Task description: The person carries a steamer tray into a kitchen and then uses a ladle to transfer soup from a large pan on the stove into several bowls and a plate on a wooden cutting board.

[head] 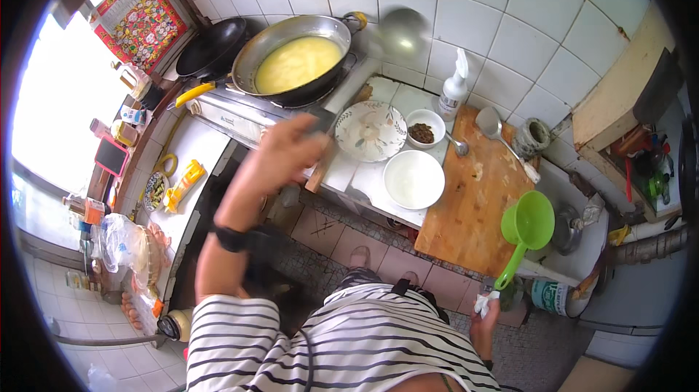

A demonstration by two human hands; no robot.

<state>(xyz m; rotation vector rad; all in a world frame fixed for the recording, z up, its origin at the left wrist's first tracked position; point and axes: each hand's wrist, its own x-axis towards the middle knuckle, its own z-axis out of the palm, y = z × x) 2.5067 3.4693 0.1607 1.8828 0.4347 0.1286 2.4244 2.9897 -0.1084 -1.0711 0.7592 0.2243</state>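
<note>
My left hand (pixel 286 146), blurred by motion, is raised beside the stove's front edge, left of the patterned plate (pixel 371 131). A dark object shows at its fingertips; whether it is held cannot be told. Low at the right, my right hand (pixel 485 324) grips a crumpled white tissue or cloth (pixel 485 303), just below the handle of a green plastic dipper (pixel 528 219). A metal wok (pixel 299 64) with yellow liquid rests on the stove. Near the plate are a small bowl of dark brown food (pixel 423 132) and a larger white bowl (pixel 414 180).
A wooden cutting board (pixel 469 195) carries a metal spatula (pixel 491 124); a spoon (pixel 458 145) lies at its edge. Behind stands a white spray bottle (pixel 454 89). The sink (pixel 595 228) is at the right. A black wok (pixel 213 48) sits at the stove's far left.
</note>
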